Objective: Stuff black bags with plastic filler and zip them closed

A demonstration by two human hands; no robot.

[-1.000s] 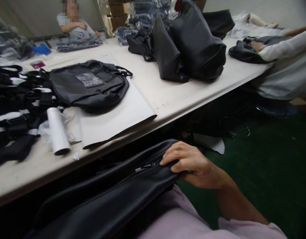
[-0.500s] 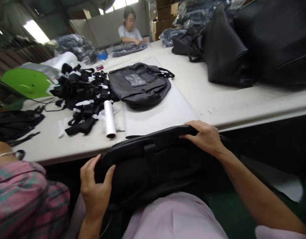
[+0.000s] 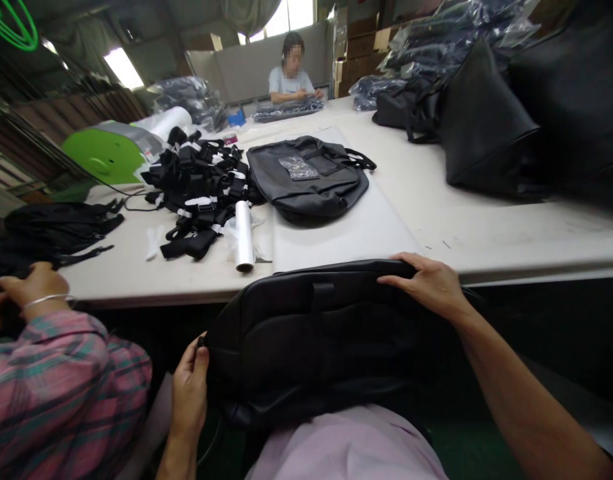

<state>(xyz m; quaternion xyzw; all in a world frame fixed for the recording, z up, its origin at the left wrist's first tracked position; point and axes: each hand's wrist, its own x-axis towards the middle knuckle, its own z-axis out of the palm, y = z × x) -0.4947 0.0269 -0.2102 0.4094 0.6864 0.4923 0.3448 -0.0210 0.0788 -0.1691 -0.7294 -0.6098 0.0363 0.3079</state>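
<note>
Across the pale bench lie another bag, black straps and a white roll. Before its near edge is the black bag — left hand pinching its side, right hand gripping its top edge.

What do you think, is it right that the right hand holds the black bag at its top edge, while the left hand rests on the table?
Not quite: the left hand is off the table, pinching the left end of the black bag, as the head view shows. The right hand does hold its top edge.
</note>
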